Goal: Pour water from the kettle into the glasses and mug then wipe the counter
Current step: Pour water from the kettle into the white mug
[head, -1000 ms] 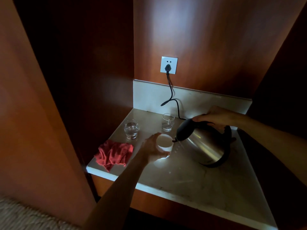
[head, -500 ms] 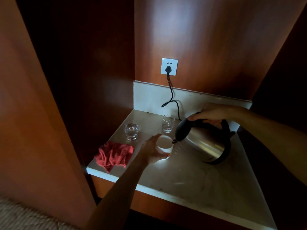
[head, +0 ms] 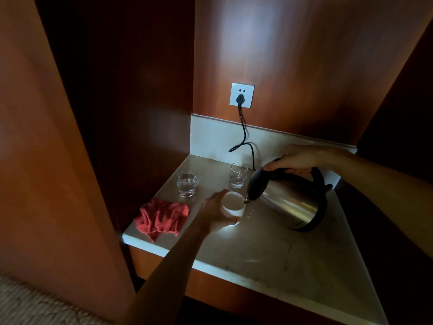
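A steel kettle (head: pixel 290 205) with a black lid and handle hangs tilted to the left above the pale counter (head: pixel 269 249). My right hand (head: pixel 295 160) grips its handle from above. The spout sits just over the rim of a white mug (head: pixel 233 204). My left hand (head: pixel 214 215) holds the mug by its left side, on the counter. One glass (head: pixel 187 185) holding water stands at the back left. Behind the mug stands a second glass (head: pixel 238 175) with a little water. A crumpled red cloth (head: pixel 161 218) lies near the counter's left front edge.
A black cord (head: pixel 244 139) runs from a white wall socket (head: pixel 242 95) down behind the second glass. Dark wooden walls close the niche at the left, back and right. The counter's front edge runs diagonally toward the lower right. Small drops lie on the counter under the spout.
The kettle has risen a little and stays tilted over the mug. My left hand has kept its hold on the mug.
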A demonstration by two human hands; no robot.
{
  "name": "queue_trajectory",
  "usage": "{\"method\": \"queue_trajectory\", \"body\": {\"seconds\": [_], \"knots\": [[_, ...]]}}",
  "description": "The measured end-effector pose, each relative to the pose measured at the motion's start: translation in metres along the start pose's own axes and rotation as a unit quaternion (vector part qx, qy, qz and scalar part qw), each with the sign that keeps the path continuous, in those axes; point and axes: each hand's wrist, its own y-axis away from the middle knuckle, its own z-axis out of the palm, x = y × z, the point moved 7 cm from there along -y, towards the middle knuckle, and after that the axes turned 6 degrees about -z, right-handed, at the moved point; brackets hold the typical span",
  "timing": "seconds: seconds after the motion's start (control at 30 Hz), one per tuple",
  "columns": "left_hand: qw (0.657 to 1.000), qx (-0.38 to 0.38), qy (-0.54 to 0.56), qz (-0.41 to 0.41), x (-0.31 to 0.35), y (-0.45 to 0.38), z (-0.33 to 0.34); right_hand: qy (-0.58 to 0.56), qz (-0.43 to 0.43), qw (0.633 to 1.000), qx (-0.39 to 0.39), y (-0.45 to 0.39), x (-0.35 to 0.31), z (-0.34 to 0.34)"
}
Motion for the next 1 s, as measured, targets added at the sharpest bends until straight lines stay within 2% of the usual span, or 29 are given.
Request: {"method": "queue_trajectory", "body": {"seconds": [0.37, 1.0], "knots": [[1.000, 0.006, -0.009, 0.004, -0.002, -0.001, 0.001, 0.014, -0.033, 0.999, -0.006, 0.000, -0.010, -0.003], [1.000, 0.005, -0.002, -0.015, -0.006, -0.002, 0.004, 0.051, -0.020, 0.998, -0.037, -0.007, -0.017, -0.005]]}}
